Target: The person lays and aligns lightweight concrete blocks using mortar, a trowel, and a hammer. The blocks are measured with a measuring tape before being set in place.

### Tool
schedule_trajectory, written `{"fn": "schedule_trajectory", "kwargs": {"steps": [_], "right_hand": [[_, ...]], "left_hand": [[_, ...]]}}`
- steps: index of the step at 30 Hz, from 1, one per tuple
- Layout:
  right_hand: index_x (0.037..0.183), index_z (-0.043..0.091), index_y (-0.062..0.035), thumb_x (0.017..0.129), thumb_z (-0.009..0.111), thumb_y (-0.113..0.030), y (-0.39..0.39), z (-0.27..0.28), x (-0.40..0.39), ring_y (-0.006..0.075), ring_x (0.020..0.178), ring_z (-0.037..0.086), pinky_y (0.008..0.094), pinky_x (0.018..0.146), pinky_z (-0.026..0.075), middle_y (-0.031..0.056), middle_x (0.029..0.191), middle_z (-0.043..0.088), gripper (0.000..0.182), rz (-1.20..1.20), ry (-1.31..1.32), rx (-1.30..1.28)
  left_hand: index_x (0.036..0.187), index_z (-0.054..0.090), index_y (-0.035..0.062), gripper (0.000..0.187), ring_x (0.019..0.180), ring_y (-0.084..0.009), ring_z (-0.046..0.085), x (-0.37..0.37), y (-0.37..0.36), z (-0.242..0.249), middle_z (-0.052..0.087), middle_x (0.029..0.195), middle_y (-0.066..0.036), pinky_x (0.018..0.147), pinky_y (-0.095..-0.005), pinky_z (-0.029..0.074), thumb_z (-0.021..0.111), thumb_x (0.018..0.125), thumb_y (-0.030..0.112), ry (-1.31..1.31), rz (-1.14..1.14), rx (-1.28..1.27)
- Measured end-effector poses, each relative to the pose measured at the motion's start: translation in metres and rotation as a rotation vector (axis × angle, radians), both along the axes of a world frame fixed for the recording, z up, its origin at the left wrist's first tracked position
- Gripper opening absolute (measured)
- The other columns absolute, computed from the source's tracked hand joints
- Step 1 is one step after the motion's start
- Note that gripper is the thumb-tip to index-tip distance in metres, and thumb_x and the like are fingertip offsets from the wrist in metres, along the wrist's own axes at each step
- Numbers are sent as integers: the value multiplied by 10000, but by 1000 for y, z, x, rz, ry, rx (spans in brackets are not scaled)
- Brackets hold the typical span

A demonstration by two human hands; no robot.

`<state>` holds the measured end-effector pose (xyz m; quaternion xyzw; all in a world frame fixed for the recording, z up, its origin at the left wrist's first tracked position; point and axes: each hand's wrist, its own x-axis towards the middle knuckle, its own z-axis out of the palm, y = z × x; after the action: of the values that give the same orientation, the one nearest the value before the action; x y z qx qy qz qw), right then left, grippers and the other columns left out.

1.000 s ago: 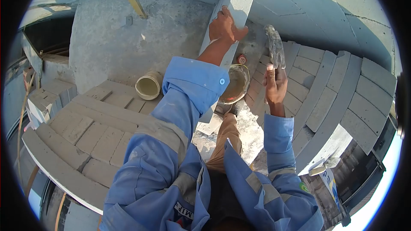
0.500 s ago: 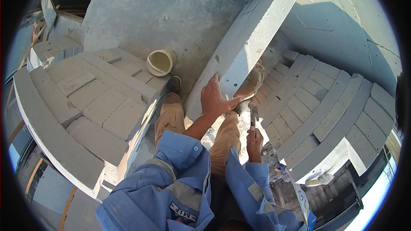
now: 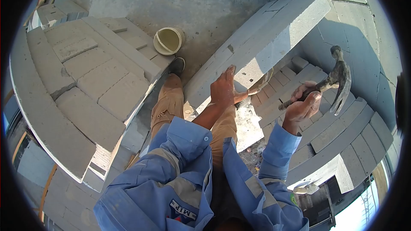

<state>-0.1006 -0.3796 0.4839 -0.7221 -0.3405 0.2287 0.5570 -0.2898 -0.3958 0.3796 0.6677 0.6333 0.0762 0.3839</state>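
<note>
My right hand [image 3: 304, 102] is wrapped round the dark handle of a claw hammer [image 3: 340, 79]. The hammer is raised to the right, above stacked blocks, its head away from any surface. My left hand [image 3: 224, 87] rests against the near end of a low wall of pale blocks [image 3: 265, 38]. Its fingers lie along the wall's side and its thumb is stretched out to the right. Small dark holes show in the wall's lit face just beyond the hand. Whatever is under the palm is hidden.
A white bucket [image 3: 169, 41] stands on the concrete floor [image 3: 171, 0], beyond my shoe [image 3: 175, 66]. Stacked grey blocks [image 3: 92, 77] lie to the left, more stacked blocks [image 3: 332, 134] to the right. A taller block wall [image 3: 359, 30] rises at the far right.
My right hand has swung the hammer up and to the right, from low beside my leg. My left hand stays on the wall's end. The view has shifted somewhat.
</note>
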Motion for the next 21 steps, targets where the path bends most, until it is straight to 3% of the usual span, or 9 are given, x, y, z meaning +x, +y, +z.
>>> {"fn": "schedule_trajectory", "kwargs": {"steps": [3, 5, 6, 8, 11, 12, 14, 17, 21], "right_hand": [[914, 563, -16, 1064, 374, -515, -17, -57, -2, 61, 507, 374, 222, 458, 242, -10, 592, 419, 555, 67, -28, -71], [878, 553, -26, 1070, 357, -493, -15, -70, -5, 63, 506, 363, 237, 457, 236, -18, 591, 397, 542, 99, -24, -523], [878, 553, -26, 1070, 357, -493, -14, -67, -12, 63, 506, 363, 237, 457, 236, -18, 591, 397, 542, 107, -28, -517], [855, 555, -32, 1070, 365, -486, -27, -53, -32, 67, 510, 371, 242, 459, 249, -20, 593, 392, 537, -50, 214, -332], [847, 557, -41, 1063, 370, -507, -49, -65, -38, 66, 514, 374, 244, 461, 258, -20, 591, 400, 546, -15, 49, -189], [847, 557, -41, 1063, 370, -507, -48, -69, -36, 66, 514, 374, 244, 461, 258, -20, 591, 400, 546, -11, 48, -188], [822, 552, -31, 1058, 352, -525, -43, -74, -25, 73, 502, 376, 258, 455, 250, -19, 576, 397, 583, 53, 32, -542], [799, 554, -22, 1052, 355, -544, -53, -61, -29, 94, 525, 386, 279, 481, 275, -1, 586, 417, 613, -38, 147, -387], [798, 561, -16, 1047, 375, -558, -66, -67, -24, 116, 583, 409, 295, 535, 315, 20, 619, 452, 625, -21, 38, -415]], "left_hand": [[1346, 508, 33, 1004, 1063, -249, 690, -1, -2, -4, 648, 1241, -126, 840, -336, 593, 905, 543, 486, 12, -10, 21], [1346, 510, 31, 1005, 1039, -267, 698, -1, -7, -7, 662, 1216, -140, 849, -356, 589, 905, 543, 487, 1, 6, 22], [1346, 511, 30, 1006, 1015, -285, 706, -1, -4, -10, 677, 1192, -154, 857, -376, 584, 904, 542, 488, -2, 15, 37], [1343, 513, 31, 1008, 1031, -282, 701, -1, -2, -11, 670, 1208, -152, 860, -373, 583, 909, 534, 483, 10, -1, 4], [1336, 516, 31, 1005, 1057, -275, 692, -1, -3, -7, 659, 1235, -148, 867, -368, 581, 916, 526, 473, 15, -4, -12], [1333, 517, 31, 1000, 1068, -271, 689, 0, -3, -7, 655, 1245, -145, 870, -365, 579, 919, 527, 467, 1, 7, 12], [1331, 517, 34, 996, 1061, -267, 691, 0, -5, -7, 659, 1233, -143, 868, -365, 579, 920, 530, 468, -2, 13, 61], [1327, 520, 40, 986, 1050, -263, 695, 0, -7, -26, 666, 1218, -136, 863, -366, 580, 920, 535, 470, 24, 0, 124], [1321, 528, 53, 979, 1041, -266, 699, -1, -2, -5, 672, 1215, -129, 847, -372, 581, 920, 534, 484, 16, -4, 59]]}}
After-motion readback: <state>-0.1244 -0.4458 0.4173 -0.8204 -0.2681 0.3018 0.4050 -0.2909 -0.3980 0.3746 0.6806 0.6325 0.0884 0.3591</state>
